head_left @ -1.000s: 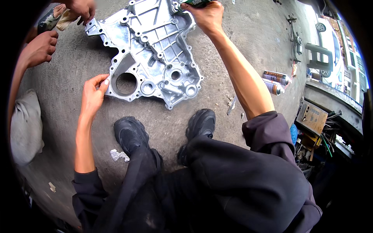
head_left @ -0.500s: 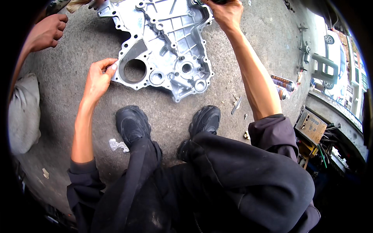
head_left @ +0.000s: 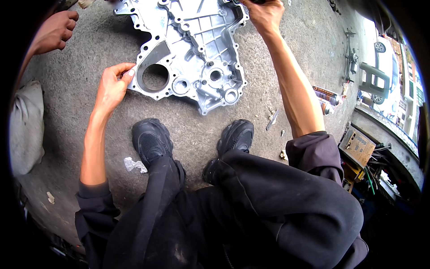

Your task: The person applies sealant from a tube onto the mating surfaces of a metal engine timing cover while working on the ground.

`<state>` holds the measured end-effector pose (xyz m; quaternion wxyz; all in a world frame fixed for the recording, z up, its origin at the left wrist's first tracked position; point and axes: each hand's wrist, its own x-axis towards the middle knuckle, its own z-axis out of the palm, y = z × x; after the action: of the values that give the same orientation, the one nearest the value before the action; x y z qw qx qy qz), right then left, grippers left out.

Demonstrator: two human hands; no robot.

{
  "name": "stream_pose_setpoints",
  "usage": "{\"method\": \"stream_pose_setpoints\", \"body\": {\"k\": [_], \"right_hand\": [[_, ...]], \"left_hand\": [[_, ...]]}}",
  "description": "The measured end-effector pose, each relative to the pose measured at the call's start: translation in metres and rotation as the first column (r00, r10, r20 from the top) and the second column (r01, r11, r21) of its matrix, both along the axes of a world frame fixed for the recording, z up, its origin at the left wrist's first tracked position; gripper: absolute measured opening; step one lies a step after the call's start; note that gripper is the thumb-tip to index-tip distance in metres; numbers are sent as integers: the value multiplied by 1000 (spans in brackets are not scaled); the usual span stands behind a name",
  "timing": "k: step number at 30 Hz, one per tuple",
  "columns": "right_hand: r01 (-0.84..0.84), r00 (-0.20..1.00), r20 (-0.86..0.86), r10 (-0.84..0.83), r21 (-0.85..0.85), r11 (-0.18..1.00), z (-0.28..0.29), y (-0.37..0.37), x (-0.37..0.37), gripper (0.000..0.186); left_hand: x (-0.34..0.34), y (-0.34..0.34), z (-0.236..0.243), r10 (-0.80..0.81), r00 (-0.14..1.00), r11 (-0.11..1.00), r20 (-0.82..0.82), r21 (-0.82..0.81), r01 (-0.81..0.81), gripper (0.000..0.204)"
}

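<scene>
A large silver cast-metal engine timing cover (head_left: 192, 58) lies in front of me, its far end cut off by the top of the view. It has a big round opening, ribs and bolt holes along its rim. My left hand (head_left: 112, 87) pinches the cover's near left corner between thumb and fingers. At the far right edge of the cover, my right hand (head_left: 266, 18) is closed beside a dark object. Its fingertips run out of view, so what it grips cannot be made out.
Another person's hand (head_left: 56, 32) is at the upper left, above a grey cloth-covered shape (head_left: 27, 127). Two spray cans (head_left: 326, 95) lie right of my forearm. Crumpled plastic (head_left: 134, 165) and small metal bits litter the concrete floor (head_left: 192, 134). A cluttered box of tools (head_left: 357, 144) stands farther right.
The view has shifted slightly, and the cover sits a little higher in it. Both my hands keep their places on or beside the cover.
</scene>
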<state>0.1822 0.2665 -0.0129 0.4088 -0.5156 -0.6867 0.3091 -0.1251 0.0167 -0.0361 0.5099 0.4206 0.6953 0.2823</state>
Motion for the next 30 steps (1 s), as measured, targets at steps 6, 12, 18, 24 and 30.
{"method": "stream_pose_setpoints", "body": {"k": [6, 12, 18, 24, 30], "right_hand": [[35, 999, 25, -34, -21, 999, -7, 1, 6, 19], [63, 994, -85, -63, -2, 998, -9, -1, 6, 19], [8, 999, -47, -9, -17, 1000, -12, 2, 17, 19], [34, 999, 35, -35, 16, 999, -7, -4, 14, 19], [56, 998, 23, -56, 12, 998, -7, -3, 19, 19]], "left_hand": [[2, 1, 3, 7, 1000, 999, -1, -32, -7, 26], [1, 0, 5, 14, 1000, 1000, 3, -14, -14, 26], [3, 2, 4, 9, 1000, 1000, 18, -17, -8, 26], [1, 0, 5, 21, 1000, 1000, 9, -11, -21, 26], [2, 1, 3, 17, 1000, 1000, 15, -17, -17, 26]]}}
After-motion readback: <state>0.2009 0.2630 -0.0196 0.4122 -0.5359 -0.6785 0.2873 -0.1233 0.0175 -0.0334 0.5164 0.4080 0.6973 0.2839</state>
